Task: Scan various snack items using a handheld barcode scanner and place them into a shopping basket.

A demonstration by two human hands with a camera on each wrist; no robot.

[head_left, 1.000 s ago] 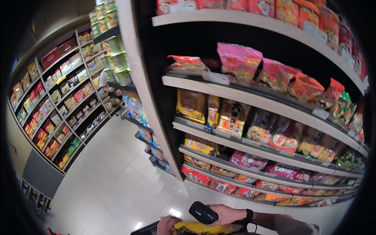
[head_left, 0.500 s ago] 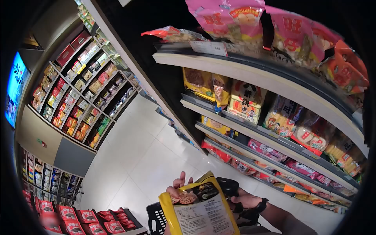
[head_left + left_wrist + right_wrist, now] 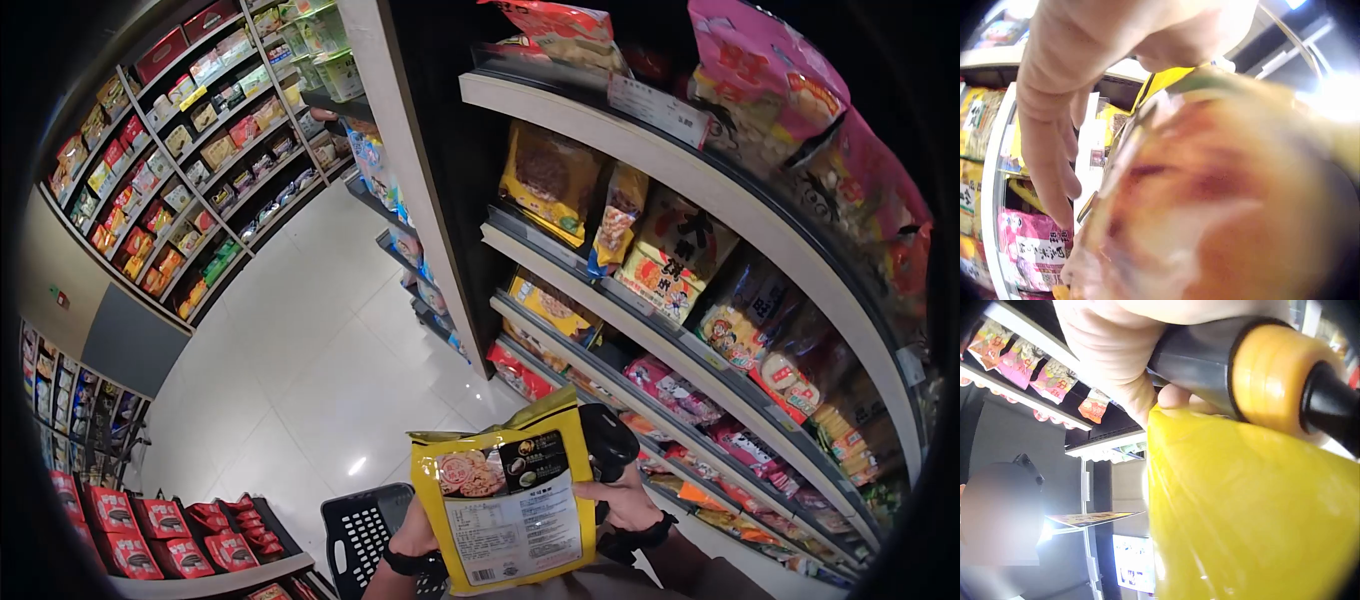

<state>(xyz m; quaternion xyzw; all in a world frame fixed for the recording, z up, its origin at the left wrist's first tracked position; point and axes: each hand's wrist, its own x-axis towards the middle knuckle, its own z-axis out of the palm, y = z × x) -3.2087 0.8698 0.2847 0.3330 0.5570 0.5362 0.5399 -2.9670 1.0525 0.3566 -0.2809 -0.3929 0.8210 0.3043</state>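
Observation:
A yellow bag [image 3: 500, 490] with its printed back toward the head camera is held upright between both hands. The left hand [image 3: 416, 530] holds its lower left edge; in the left wrist view, that hand's fingers [image 3: 1047, 144] extend beside the blurred bag [image 3: 1191, 200]. The right hand [image 3: 630, 498] pinches the bag's right edge and also holds a black object [image 3: 606, 440] beside the upper right corner. In the right wrist view, the right hand [image 3: 1116, 347] grips this dark cylinder with an orange band [image 3: 1266, 372] above the yellow bag [image 3: 1241, 500].
Shelves of snack bags [image 3: 600, 230] rise at the right. A black basket [image 3: 365, 525] is below, left of the bag. Red packets [image 3: 165, 520] sit on a low display at lower left. Tiled floor [image 3: 300, 370] lies between the shelves. A person's head [image 3: 1004, 512] shows in the right wrist view.
The left hand has shifted from behind the bag's top to its lower left edge. The bag has turned more upright, and the right hand now touches its right edge.

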